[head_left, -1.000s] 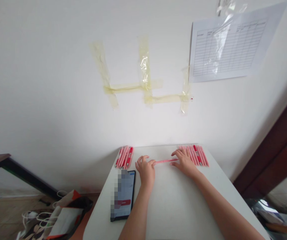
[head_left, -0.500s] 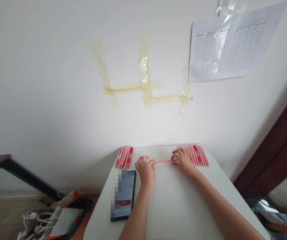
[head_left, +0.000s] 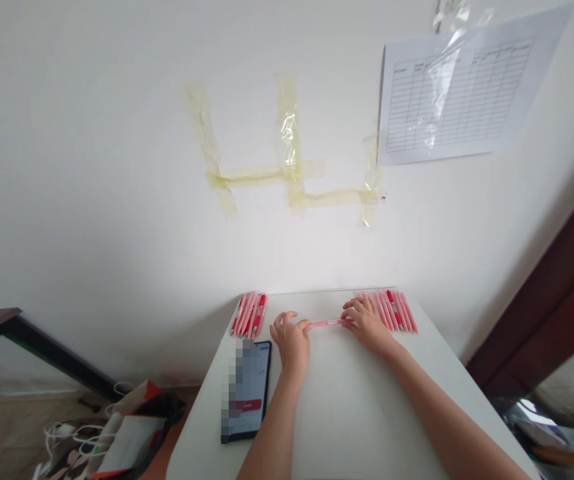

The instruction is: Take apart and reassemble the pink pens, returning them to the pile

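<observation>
Between my two hands a pink pen point(head_left: 327, 323) lies crosswise, just over the white table. Its left end is pinched between the thumb and fingers of my left hand point(head_left: 291, 340). The other end is gripped by my right hand point(head_left: 367, 327), whose fingers partly hide it. Just beyond my right hand, a row of pink and red pens point(head_left: 401, 312) rests side by side. A second bunch of pink and red pens point(head_left: 250, 315) lies at the table's back left corner, left of my left hand.
A phone point(head_left: 249, 393) with its screen lit lies by my left forearm on the white table point(head_left: 347, 413). Behind rises a wall with yellowed tape point(head_left: 289, 133) and a taped paper sheet point(head_left: 457, 93). Bags point(head_left: 127, 440) stand on the floor at left.
The pen has turned a little about its length, and a whitish label or clip now shows on its middle. Both hands stay in nearly the same place.
</observation>
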Tool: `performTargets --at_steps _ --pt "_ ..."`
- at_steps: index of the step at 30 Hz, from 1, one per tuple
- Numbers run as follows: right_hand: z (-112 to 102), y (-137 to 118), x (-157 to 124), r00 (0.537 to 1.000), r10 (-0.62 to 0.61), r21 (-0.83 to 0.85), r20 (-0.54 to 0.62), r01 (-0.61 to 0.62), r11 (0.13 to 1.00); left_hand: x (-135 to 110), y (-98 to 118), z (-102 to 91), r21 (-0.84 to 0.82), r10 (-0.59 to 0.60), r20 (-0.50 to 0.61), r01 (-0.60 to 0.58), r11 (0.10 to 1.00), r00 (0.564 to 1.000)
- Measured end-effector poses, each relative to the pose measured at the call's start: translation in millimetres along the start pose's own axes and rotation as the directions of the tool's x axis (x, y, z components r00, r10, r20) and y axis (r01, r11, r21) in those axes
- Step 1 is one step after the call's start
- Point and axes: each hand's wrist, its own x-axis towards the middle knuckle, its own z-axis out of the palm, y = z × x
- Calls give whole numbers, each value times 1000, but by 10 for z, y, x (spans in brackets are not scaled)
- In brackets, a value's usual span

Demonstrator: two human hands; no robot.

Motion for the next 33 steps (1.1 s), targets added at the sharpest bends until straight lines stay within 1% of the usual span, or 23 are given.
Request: performTargets --at_steps 6,13,21,28,33 --pt "-39 -46 -9 1000 -7 3 -1 7 1000 5 11 -8 -2 -7 6 7 1000 1000" --pt "-15 -25 1 1000 -10 -9 18 10 1000 4 41 -40 -14 -27 28 27 1000 999" --pt "19 12 -1 1000 -12 24 6 12 1000 0 22 -24 -14 -14 13 14 1000 1000" --pt "43 31 -15 999 -36 1 -8 36 999 -1 12 3 -16 -9 -13 9 1000 1000" --pt "66 56 2 999 -30 19 -14 30 999 -3 2 17 -10 1 -25 -1 1000 1000"
